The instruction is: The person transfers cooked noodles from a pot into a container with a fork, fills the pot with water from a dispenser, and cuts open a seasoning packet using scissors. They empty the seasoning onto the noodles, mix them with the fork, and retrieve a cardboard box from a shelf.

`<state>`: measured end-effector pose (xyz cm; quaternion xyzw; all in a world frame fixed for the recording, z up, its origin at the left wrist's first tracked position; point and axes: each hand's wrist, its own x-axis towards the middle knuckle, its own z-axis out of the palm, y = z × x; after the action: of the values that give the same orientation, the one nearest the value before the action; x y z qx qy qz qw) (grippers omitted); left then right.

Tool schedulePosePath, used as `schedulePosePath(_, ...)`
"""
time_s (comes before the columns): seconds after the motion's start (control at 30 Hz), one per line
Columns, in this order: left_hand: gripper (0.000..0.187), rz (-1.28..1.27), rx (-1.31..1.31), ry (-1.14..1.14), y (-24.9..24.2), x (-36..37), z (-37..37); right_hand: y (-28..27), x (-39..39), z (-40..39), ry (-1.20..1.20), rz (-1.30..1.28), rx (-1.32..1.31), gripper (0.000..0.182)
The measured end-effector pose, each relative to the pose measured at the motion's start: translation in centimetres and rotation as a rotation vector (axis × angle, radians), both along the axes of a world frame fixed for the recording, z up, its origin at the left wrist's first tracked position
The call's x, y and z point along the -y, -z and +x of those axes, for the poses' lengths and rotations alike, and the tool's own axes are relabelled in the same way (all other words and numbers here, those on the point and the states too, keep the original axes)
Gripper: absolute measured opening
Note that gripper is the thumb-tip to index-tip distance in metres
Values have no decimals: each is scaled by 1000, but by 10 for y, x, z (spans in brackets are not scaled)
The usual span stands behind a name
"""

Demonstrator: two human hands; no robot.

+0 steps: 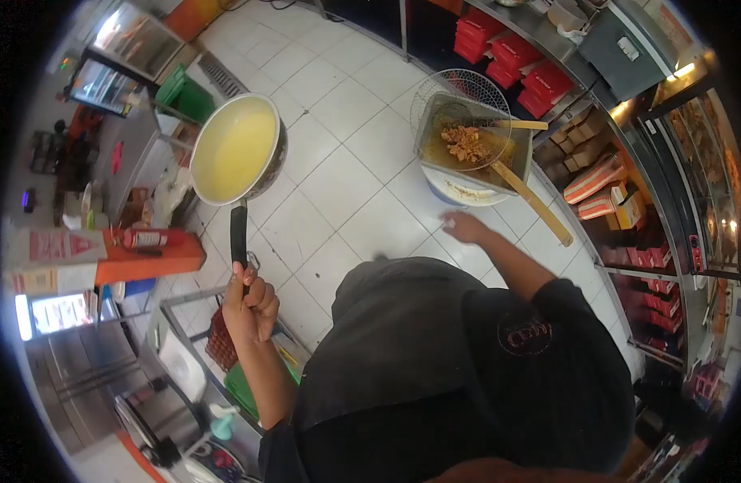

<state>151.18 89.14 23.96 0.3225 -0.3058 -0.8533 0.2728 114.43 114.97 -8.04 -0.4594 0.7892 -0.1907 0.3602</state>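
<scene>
My left hand (253,304) is closed around the black handle (239,233) of a deep pan. The pan (277,153) is tilted towards me, with smooth yellow liquid (243,149) inside. My right hand (465,228) is in the air just below a white bucket (476,196), its fingers loosely apart and nothing visible in them. Over the bucket sits a rectangular metal tray (518,165). A round wire skimmer (443,84) with a wooden handle (535,205) lies across the tray, with brown fried crumbs (464,143) in its mesh.
White floor tiles (358,181) lie between pan and bucket. Metal shelves on the right hold red boxes (519,60) and striped packets (596,177). A fire extinguisher (153,237), a green bin (185,92) and a metal rack (173,302) stand on the left.
</scene>
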Motion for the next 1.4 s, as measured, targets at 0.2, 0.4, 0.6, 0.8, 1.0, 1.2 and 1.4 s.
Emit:
schedulePosePath(0.2,32,-158,182,218,31,158,-121,9,143,-119,378,-115,40,36)
schedulePosePath(0.4,26,-94,204,538,31,312,-270,58,79,-102,730,442,-88,36)
schedulePosePath(0.6,23,-32,162,782,28,440,-416,42,137,-112,648,620,180,38)
schedulePosePath(0.8,29,23,79,937,40,528,-564,44,273,-247,504,544,211,39)
schedulePosePath(1.0,29,-20,87,920,23,595,-717,3,419,-443,199,639,90,41)
schedulePosePath(1.2,31,59,-45,1026,12,679,-903,-89,546,-586,357,304,-41,50)
schedulePosePath(1.4,30,-34,-109,1175,22,759,-1111,-8,594,-625,619,277,75,52)
